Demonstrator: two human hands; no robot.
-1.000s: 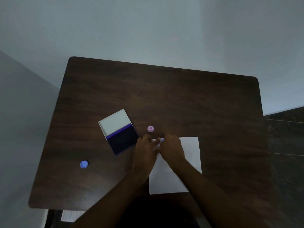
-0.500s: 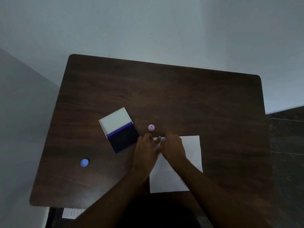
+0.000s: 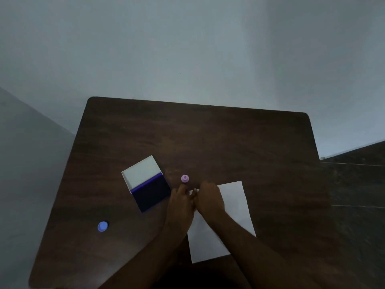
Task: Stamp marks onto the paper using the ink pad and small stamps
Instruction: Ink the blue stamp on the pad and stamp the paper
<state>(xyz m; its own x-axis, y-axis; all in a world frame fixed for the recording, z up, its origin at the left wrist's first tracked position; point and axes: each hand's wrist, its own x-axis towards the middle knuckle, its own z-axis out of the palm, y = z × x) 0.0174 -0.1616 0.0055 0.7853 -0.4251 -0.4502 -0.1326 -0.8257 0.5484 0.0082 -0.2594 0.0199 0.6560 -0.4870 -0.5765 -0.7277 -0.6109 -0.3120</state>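
Note:
A white sheet of paper (image 3: 233,197) lies on the dark wooden table (image 3: 208,138) in front of me. My left hand (image 3: 180,205) and my right hand (image 3: 209,200) meet fingertip to fingertip over the paper's far left corner. Both hands are curled, and whatever is between the fingers is hidden. The open ink pad (image 3: 153,193), dark blue with its white lid (image 3: 141,173) folded back, sits just left of my left hand. A small pink stamp (image 3: 185,178) stands upright just beyond my fingertips. A small blue round stamp (image 3: 102,226) lies far left.
Pale walls rise behind and to the left of the table. A dark tiled floor (image 3: 358,184) shows on the right. My forearms cross the table's near edge.
Both hands stay at the paper's corner and have drawn closer together. A small blue piece seen between the fingertips earlier is now covered.

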